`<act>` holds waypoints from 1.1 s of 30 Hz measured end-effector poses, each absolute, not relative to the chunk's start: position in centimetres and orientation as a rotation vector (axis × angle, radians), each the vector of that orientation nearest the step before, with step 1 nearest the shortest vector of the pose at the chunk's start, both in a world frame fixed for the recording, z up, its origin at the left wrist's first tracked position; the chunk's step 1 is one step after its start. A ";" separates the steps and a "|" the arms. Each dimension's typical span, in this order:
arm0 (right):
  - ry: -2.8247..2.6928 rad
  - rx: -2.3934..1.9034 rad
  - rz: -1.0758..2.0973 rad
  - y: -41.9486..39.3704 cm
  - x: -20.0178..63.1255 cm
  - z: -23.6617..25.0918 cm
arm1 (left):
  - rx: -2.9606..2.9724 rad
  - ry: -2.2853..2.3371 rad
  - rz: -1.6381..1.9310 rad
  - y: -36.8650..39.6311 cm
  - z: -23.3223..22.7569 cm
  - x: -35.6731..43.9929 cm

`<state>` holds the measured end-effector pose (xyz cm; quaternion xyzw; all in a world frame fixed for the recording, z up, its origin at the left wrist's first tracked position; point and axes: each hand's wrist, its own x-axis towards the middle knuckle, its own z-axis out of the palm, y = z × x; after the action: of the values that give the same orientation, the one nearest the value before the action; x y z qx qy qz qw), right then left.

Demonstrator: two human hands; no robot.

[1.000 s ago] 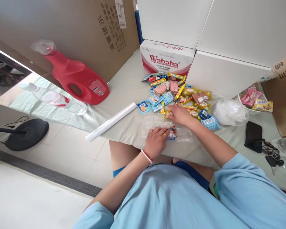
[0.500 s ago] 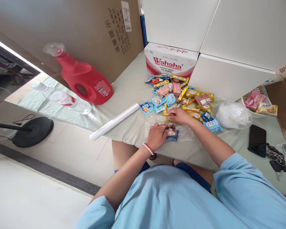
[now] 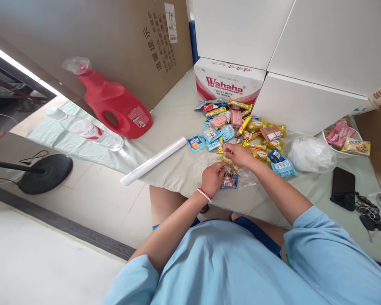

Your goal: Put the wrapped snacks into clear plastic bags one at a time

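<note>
2 hands (image 3: 213, 178) (image 3: 238, 153) hold 1 clear bag (image 3: 246, 178); 1 snack pile (image 3: 241, 127) beyond.

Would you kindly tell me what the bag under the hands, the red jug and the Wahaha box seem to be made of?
The bag looks like thin clear plastic film: crinkled, glossy, with snacks visible through it. The red jug seems moulded hard plastic, smooth and slightly shiny, with a built-in handle hole. The Wahaha box appears to be printed cardboard, matte with folded edges.

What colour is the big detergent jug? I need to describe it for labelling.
Red, with a clear plastic-wrapped cap; the detergent jug shows in the head view.
</note>
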<state>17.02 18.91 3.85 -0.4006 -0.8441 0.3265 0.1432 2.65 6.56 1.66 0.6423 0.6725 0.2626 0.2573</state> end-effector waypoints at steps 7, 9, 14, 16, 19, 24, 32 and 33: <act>-2.521 -1.431 0.910 18.9 17.1 4.3 | 1.613 1.917 0.716 6.7 1.5 3.9; -2.551 -1.433 0.924 19.0 17.2 4.4 | 1.612 1.992 0.791 6.4 1.6 3.9; -2.554 -1.271 0.963 18.7 17.1 4.8 | 1.519 2.218 0.858 6.0 1.6 3.9; -2.540 -1.164 0.922 18.3 17.2 5.2 | 1.468 2.221 0.858 6.1 1.4 3.8; -2.545 -1.038 0.797 16.7 17.8 5.9 | 1.445 2.215 0.862 6.2 0.9 3.5; -2.610 -0.927 0.609 11.2 19.1 5.0 | 1.509 2.273 0.812 5.8 0.0 2.9; -2.693 -0.768 0.611 5.7 18.9 0.2 | 1.970 1.656 0.500 6.8 1.3 -3.4; -2.682 -0.777 0.634 5.7 18.9 0.1 | 1.998 1.463 0.464 7.1 1.8 -4.6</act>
<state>18.90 5.69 0.12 -0.2686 -0.9276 0.2192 0.1389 -4.61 7.09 1.77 0.7550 0.5529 0.1753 0.3058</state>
